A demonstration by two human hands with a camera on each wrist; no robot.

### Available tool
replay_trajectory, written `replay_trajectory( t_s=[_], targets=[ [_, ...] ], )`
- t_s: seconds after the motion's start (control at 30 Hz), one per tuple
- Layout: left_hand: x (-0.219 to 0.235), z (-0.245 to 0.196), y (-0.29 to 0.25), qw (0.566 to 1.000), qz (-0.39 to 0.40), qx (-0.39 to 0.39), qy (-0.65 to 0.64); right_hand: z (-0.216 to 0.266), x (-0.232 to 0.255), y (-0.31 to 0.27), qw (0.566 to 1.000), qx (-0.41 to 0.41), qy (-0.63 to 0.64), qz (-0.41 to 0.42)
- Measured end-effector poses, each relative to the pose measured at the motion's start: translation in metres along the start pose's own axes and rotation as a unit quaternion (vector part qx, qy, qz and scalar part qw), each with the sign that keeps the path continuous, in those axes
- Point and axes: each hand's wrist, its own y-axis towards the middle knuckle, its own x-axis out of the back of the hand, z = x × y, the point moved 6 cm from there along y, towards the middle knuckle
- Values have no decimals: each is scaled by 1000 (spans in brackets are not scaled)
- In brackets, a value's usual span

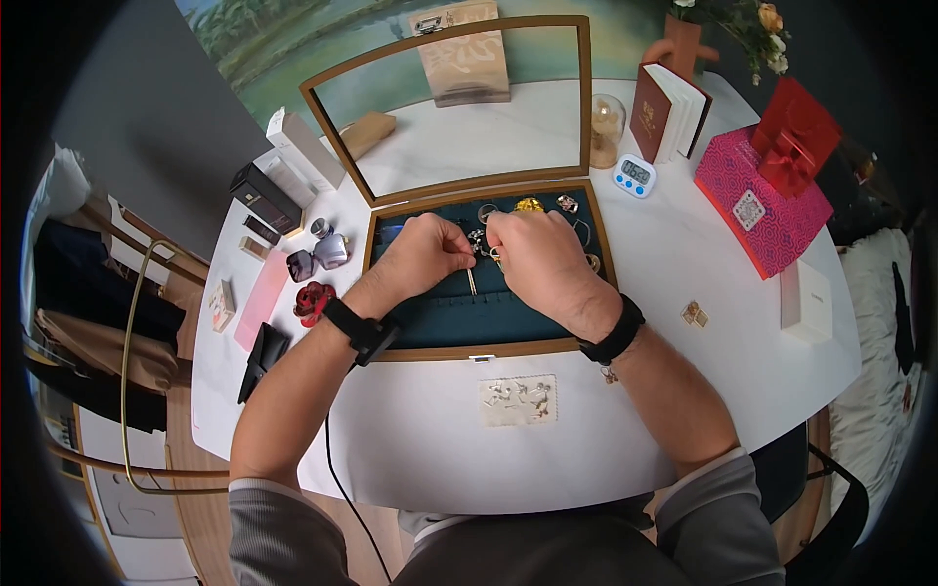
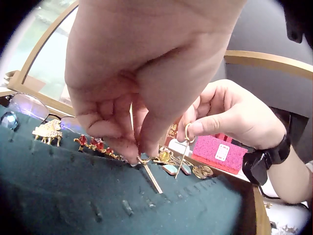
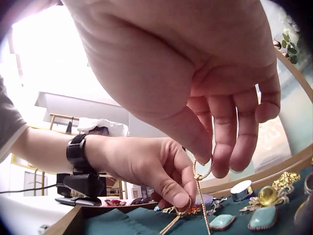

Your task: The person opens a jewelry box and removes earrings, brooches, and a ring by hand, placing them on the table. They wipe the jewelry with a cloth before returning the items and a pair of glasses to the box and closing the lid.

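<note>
Where the right hand pinches, a looped gold strand hangs below.

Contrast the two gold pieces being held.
In the right wrist view, the left piece slants; the right piece hangs nearly straight down. The left piece's loop is mostly hidden, while the right piece's shows plainly. Both are pinched and have slim dangling ends.

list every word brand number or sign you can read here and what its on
"福", it seems, on the dark red book
Timer: digits too blurred to quote surely
Pink box: square code, no readable words
Tan bag: pale script, unreadable
Black box, tall white box: print too small
</note>
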Motion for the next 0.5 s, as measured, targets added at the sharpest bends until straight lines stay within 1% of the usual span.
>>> replay_trajectory(
  t_s=[0.03,0.1,0.17,0.23,0.37,0.43,0.5],
  targets=[
    [0,-1,0,999,-18,-24,23,-1,0,0,1000,-1,0,0],
    [-1,-2,1,999,-23,-21,31,0,2,-1,1000,15,-13,-20],
    [-2,-2,1,999,-29,-17,38,-1,3,0,1000,7,-20,-12],
    [-2,-6,1,996,-37,-31,71,0,5,1,1000,-1,-27,-4],
    [-5,-5,3,998,-35,-33,47,0,9,1,999,-18,-28,-1],
    [-6,-4,3,998,-30,-16,51,1,11,2,999,-21,-27,3],
    [-7,-4,4,998,-31,-15,55,1,11,2,999,-27,-18,24]
  ],
)
